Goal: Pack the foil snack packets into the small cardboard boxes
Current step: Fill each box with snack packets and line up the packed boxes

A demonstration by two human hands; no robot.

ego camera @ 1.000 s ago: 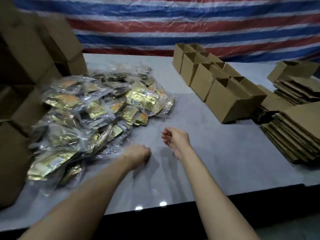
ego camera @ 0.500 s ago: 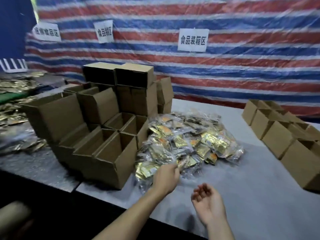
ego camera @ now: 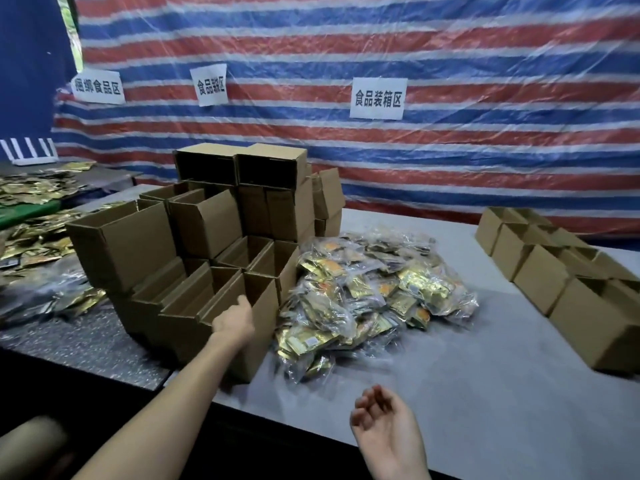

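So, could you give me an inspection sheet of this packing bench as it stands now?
Surface: grey table top.
Job's things: heap of gold foil snack packets in clear bags, mid-table; open brown cardboard boxes stacked left, second row right.
Clutter: loose gold packets on neighbouring dark table.
Hands: left hand at nearest box rim, grip unclear; right hand relaxed, palm up, holding nothing.
Cables: nothing seen.
Surroundings: red, white and blue striped tarpaulin with white paper signs.

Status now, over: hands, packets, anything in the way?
Left hand at front box rim, grip unclear. Right hand empty, palm up. Packets piled beside it. Nothing between them.
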